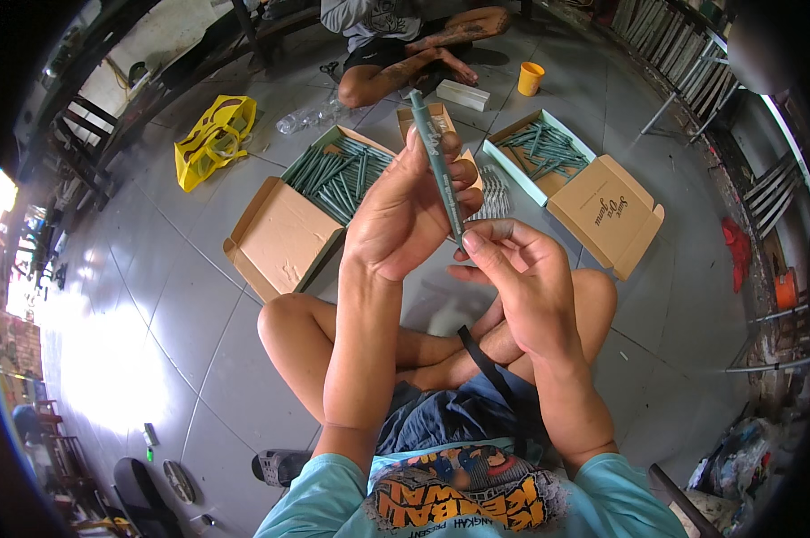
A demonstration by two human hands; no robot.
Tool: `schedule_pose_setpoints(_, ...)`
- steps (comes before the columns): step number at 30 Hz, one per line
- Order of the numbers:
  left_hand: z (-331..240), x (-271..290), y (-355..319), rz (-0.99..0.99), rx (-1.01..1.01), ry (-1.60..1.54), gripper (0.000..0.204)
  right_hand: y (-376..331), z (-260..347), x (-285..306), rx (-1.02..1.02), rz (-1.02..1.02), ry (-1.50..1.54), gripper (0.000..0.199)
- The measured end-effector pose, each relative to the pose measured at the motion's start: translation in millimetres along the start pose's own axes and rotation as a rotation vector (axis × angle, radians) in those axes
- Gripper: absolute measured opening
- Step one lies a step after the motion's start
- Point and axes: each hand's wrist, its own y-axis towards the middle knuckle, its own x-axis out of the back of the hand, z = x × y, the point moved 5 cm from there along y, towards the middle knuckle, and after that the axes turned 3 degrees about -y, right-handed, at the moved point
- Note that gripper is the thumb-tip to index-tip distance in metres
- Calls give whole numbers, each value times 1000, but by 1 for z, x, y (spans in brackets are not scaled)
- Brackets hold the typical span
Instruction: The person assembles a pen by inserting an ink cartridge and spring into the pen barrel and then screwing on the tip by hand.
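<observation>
I sit cross-legged on a tiled floor. My left hand grips a slim dark green stick upright in front of me. My right hand pinches the stick's lower end between thumb and fingers. Beyond my hands lies an open cardboard box filled with several more green sticks. A second open box to the right also holds green sticks.
Another person sits on the floor across from me. An orange cup, a white block, a yellow bag and a clear plastic bottle lie around. Metal chair frames stand at the right.
</observation>
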Motion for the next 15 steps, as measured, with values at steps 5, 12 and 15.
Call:
schedule_pose_setpoints(5,1,1,-1,5,-22,-72,26,1,-2,1,3,-8,19,15)
schedule_pose_setpoints(12,3,-1,-1,13,-15,-50,24,3,-2,0,-24,-25,16,15)
schedule_pose_setpoints(15,4,-3,-3,-4,15,-9,24,4,-5,2,-42,-23,5,20)
